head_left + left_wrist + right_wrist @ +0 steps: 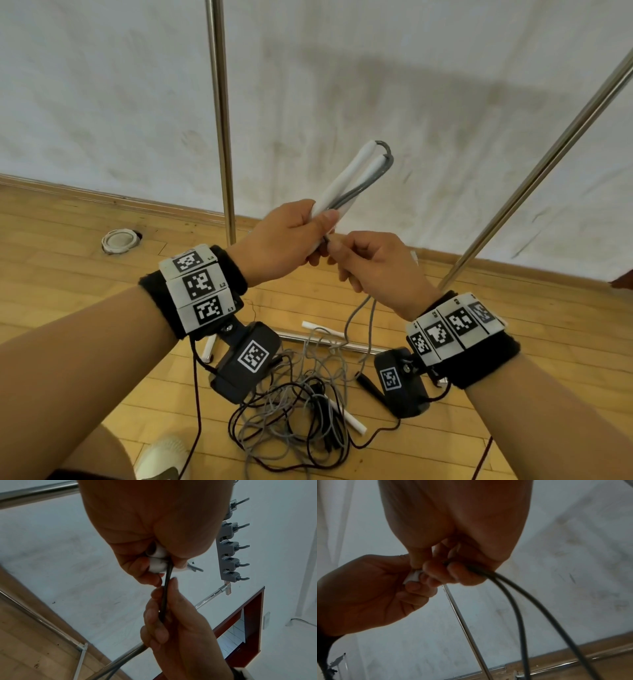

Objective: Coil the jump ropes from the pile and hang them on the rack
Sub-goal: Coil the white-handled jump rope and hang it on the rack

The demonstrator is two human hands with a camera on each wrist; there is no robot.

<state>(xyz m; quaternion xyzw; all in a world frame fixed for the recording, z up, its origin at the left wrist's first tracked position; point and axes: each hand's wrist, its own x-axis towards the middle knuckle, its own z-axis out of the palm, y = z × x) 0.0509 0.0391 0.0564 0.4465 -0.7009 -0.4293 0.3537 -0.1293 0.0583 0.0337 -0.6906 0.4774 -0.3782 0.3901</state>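
My left hand [291,236] grips two white jump-rope handles [349,178] side by side, pointing up and right. Their grey cord [368,183] bends over at the handle tips and runs back down along them. My right hand [363,260] pinches that doubled grey cord [513,588] just below the left hand; two strands hang from it to the floor. The left wrist view shows the cord [165,597] passing between the right thumb and fingers beneath the handle ends [157,561]. A tangled pile of grey and black ropes [294,404] lies on the wooden floor under my hands.
Two chrome rack poles rise here: an upright one [221,120] and a slanted one [534,181] at right. A rack base bar [329,342] lies on the floor. A grey hook strip [229,550] hangs on the wall. A round floor fitting [120,240] sits left; my shoe [161,455] is below.
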